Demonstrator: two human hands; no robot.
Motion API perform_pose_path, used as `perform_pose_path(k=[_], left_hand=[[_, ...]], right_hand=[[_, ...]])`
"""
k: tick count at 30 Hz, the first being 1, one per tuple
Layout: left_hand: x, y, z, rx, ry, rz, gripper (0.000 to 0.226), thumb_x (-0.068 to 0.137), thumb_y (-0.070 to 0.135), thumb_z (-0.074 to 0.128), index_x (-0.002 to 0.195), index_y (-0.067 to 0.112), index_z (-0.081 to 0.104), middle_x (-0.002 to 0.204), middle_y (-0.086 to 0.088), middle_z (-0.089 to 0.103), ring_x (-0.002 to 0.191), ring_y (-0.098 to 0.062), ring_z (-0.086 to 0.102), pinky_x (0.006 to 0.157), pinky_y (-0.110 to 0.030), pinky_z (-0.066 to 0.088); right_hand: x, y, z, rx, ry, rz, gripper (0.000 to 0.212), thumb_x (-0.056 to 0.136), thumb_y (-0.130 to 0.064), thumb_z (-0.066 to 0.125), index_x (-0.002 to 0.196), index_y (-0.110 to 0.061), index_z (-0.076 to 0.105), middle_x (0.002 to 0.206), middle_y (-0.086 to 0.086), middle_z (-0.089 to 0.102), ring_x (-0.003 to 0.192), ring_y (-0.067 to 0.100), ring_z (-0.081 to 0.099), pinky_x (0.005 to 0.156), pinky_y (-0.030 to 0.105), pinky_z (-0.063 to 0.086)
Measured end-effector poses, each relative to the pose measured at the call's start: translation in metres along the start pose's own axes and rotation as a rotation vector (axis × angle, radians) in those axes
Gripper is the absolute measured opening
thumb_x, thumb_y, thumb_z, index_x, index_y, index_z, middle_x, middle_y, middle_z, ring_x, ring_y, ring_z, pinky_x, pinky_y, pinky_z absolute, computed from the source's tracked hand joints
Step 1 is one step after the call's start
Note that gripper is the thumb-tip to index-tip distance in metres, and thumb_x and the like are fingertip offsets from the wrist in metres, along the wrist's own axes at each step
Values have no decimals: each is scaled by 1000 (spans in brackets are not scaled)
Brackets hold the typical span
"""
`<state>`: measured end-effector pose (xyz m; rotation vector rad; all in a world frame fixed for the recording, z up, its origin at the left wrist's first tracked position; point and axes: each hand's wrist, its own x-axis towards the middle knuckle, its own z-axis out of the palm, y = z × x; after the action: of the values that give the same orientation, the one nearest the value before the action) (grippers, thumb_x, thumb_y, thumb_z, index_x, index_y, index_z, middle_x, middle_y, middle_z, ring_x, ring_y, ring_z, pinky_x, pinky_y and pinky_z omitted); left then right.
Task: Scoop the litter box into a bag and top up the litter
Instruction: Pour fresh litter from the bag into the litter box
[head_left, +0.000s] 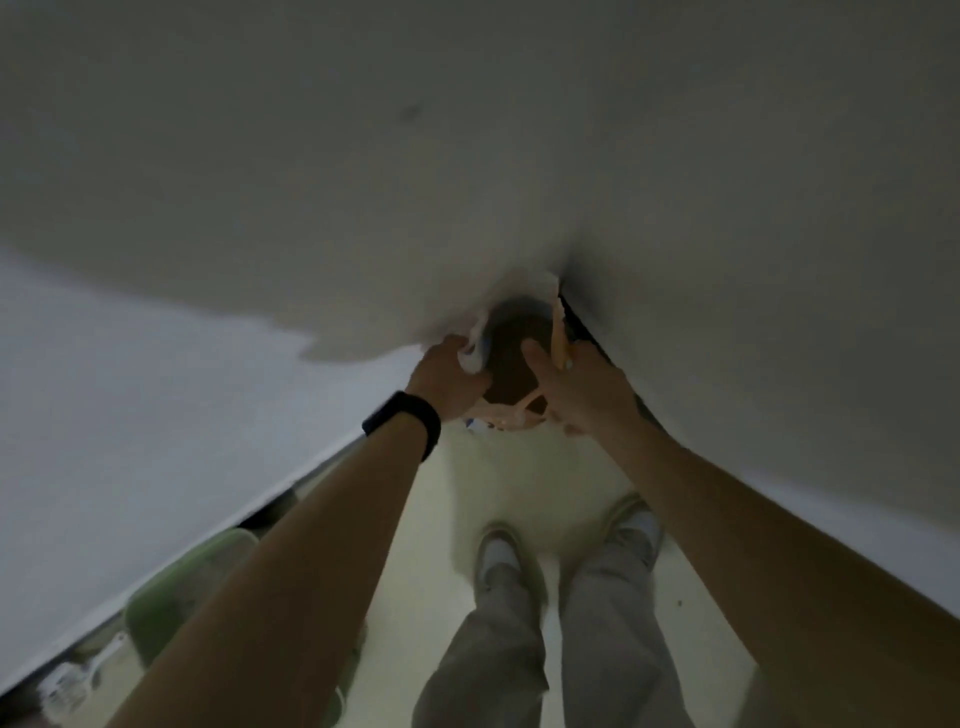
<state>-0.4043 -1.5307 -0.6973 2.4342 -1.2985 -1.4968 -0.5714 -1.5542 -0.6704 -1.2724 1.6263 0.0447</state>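
Bag (517, 358) up front btwn both hands, above floor (519, 478) | L hand (449, 374) grips white rim, R hand (576, 387) grips orange handle, mouth spread | we judge film thin, soft, tear-prone: hold at handles, not wall.

floor (431, 519): pale | on it: left shoe (498, 556), right shoe (636, 525) | green container (182, 587) far left, blurred

The bag (514, 364) hung in the air, its mouth pulled wide and dark inside. It was thin plastic, peach and white. The left hand (447, 376) gripped its white edge, and the right hand (582, 387) its peach handle.
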Motion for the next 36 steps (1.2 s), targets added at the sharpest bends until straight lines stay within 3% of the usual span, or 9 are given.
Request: perform_pose_path(k=[2,4,6,10,14,22,25,32,36], left_hand=[[4,6,9,-42,-47,18,11,94,26,58,100,17,58,101,-1,57,98,-27,55,80,-30,43],[-1,11,20,-160,-137,48,9,84,25,59,81,21,51,80,2,55,81,-24,54,65,-26,43],[-14,13,33,-139,-144,115,16,77,34,62,84,21,54,77,5,56,75,-21,57,60,-19,46],[-42,17,55,105,-135,247,50,63,54,68,99,22,56,100,3,62,93,-18,61,82,-35,54],[-66,9,61,375,-88,337,25,90,46,55,91,22,47,92,4,55,95,-24,60,77,-38,54],[-166,22,-8,771,-253,321,24,88,55,50,101,34,49,103,6,54,109,-21,45,98,-42,32],[-236,27,-28,703,-267,368,26,98,51,37,105,33,55,103,4,58,105,-21,47,95,-39,33],[-414,3,-41,301,-328,395,28,88,49,50,77,24,55,77,3,62,70,-17,57,75,-38,53],[-491,-22,-43,242,-272,396,29,89,43,54,70,23,50,74,1,61,70,-19,56,71,-39,50]], right_hand=[[14,5,2,-82,45,23,41,98,-51,42,109,-14,57,107,10,69,87,28,65,79,37,52],[17,14,-1,-53,64,23,30,99,-32,42,100,-9,62,100,11,69,84,26,63,78,33,49],[13,22,-7,33,4,23,25,96,-24,46,102,-9,65,96,10,69,84,26,66,78,39,56],[-10,44,-20,45,-78,86,19,94,-24,56,95,-8,67,87,8,68,77,22,63,62,30,49],[-49,59,-14,187,-101,156,21,93,-26,60,89,-10,72,82,3,75,86,29,72,79,46,57],[-177,25,-8,217,-88,147,22,92,-30,61,92,-10,68,86,7,73,82,25,71,76,36,58],[-254,16,-22,234,-94,168,22,91,-27,62,93,-7,69,90,12,72,84,26,69,82,38,57],[-421,30,-59,378,-213,146,12,95,-20,60,100,-20,71,106,7,73,91,23,71,82,37,54],[-469,52,-69,196,-133,-65,78,79,-14,79,144,-26,38,142,-7,45,110,10,60,93,34,54]])
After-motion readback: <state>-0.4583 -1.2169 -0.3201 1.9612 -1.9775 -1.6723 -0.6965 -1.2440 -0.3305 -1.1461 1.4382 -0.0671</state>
